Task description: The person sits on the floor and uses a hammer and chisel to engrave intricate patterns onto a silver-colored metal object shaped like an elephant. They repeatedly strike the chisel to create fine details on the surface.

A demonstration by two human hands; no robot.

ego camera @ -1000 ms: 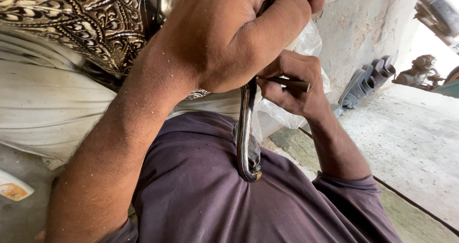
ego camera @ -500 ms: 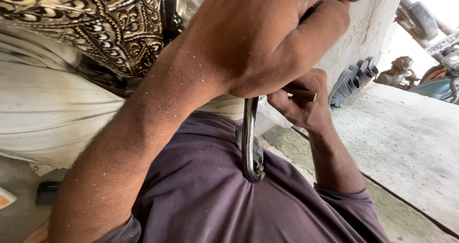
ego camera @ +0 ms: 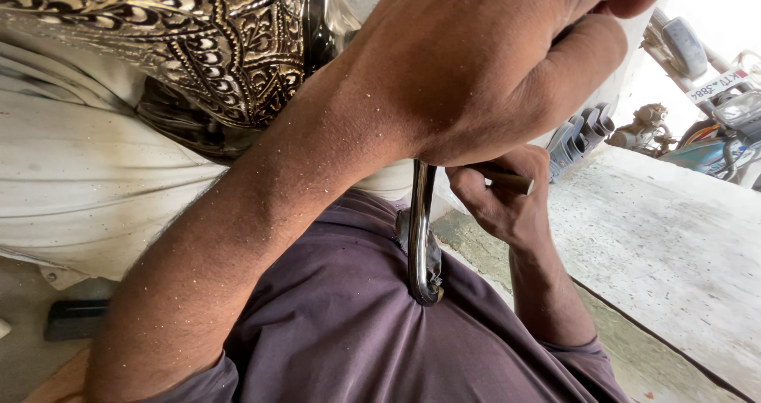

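Observation:
My left hand (ego camera: 491, 62) fills the top of the view as a closed fist, its forearm running down to the lower left. A curved shiny metal bar (ego camera: 420, 236) comes out from under the fist and hangs down to my purple shirt (ego camera: 341, 332), ending in a small clamp. My right hand (ego camera: 503, 201) sits just right of the bar, fingers pinched on a thin rod (ego camera: 511, 181) that points right. Whatever the top of the bar joins is hidden behind the fist.
An embossed dark-and-silver metal piece (ego camera: 214, 38) lies over white cloth (ego camera: 95, 189) at upper left. A concrete slab (ego camera: 666, 244) stretches to the right, with grey plastic parts (ego camera: 583, 133) and a parked motorbike (ego camera: 713, 133) behind. A dark flat object (ego camera: 71, 320) lies on the floor.
My left fist has come closer and higher in the view, covering more of the bar. The view has swung right, bringing the motorbike in. Both hands keep their hold.

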